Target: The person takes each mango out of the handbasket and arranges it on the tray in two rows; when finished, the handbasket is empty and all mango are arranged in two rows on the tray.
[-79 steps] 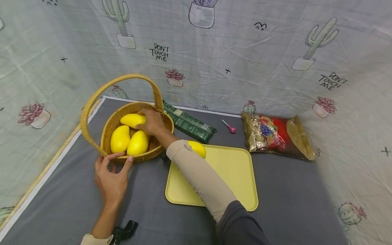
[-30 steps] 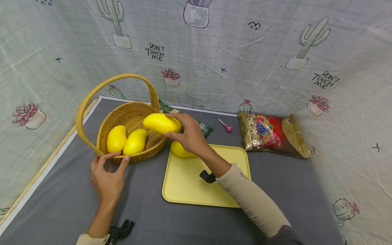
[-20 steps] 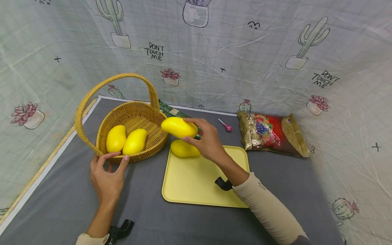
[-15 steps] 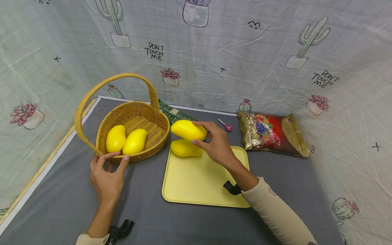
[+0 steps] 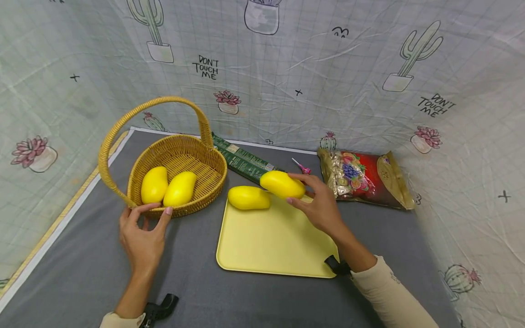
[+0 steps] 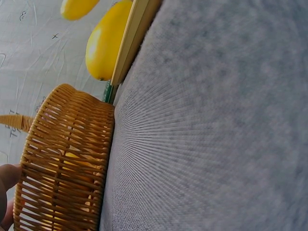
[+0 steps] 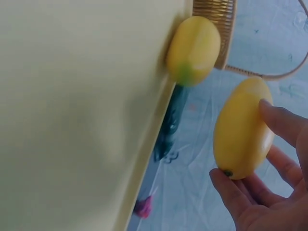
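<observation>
My right hand (image 5: 321, 207) holds a yellow mango (image 5: 282, 184) between thumb and fingers above the far right part of the yellow tray (image 5: 270, 248). In the right wrist view the held mango (image 7: 243, 129) appears clear of the tray. A second mango (image 5: 248, 197) lies at the tray's far left corner. At left stands a wicker basket (image 5: 205, 165) with a tall arched handle; two mangoes (image 5: 154, 184) rest inside, side by side near its front. My left hand (image 5: 143, 243) grips the basket's front rim, thumb and fingers at the edge.
Behind the tray lies a long green packet (image 5: 242, 159), partly covered by the held mango. A pink lollipop (image 5: 302, 167) and a red and gold candy bag (image 5: 365, 180) lie farther right. A patterned curtain (image 5: 270, 73) rises behind the grey-covered table (image 5: 193, 273).
The right hand has taken a mango out of the basket and carried it right, over the tray. The left hand has stayed on the basket's rim.
</observation>
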Available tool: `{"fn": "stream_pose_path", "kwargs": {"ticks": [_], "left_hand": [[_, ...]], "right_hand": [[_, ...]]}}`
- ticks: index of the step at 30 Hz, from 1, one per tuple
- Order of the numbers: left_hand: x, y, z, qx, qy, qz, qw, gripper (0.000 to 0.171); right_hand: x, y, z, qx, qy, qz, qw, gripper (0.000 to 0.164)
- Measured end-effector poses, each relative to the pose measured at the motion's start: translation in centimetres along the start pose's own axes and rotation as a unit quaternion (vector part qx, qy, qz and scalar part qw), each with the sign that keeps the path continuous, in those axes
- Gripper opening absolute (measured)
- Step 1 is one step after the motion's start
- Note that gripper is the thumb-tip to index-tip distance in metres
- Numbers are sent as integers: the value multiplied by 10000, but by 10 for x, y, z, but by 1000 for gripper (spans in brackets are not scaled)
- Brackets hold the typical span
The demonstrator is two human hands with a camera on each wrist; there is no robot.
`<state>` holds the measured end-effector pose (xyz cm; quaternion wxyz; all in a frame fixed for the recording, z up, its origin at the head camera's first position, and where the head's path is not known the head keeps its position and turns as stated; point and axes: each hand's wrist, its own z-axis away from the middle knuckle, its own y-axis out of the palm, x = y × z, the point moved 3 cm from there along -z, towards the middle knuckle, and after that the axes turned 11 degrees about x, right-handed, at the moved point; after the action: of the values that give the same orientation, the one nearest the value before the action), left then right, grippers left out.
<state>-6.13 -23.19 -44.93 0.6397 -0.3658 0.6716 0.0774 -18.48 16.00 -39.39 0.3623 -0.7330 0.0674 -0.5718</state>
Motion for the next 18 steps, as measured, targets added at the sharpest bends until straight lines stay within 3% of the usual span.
{"fn": "stream_pose_path", "kwargs": {"ticks": [18], "left_hand": [[-1,-1,1,39,-43,52,10000,38]], "right_hand": [[-41,-9,28,430,906,427,9940,59]]}}
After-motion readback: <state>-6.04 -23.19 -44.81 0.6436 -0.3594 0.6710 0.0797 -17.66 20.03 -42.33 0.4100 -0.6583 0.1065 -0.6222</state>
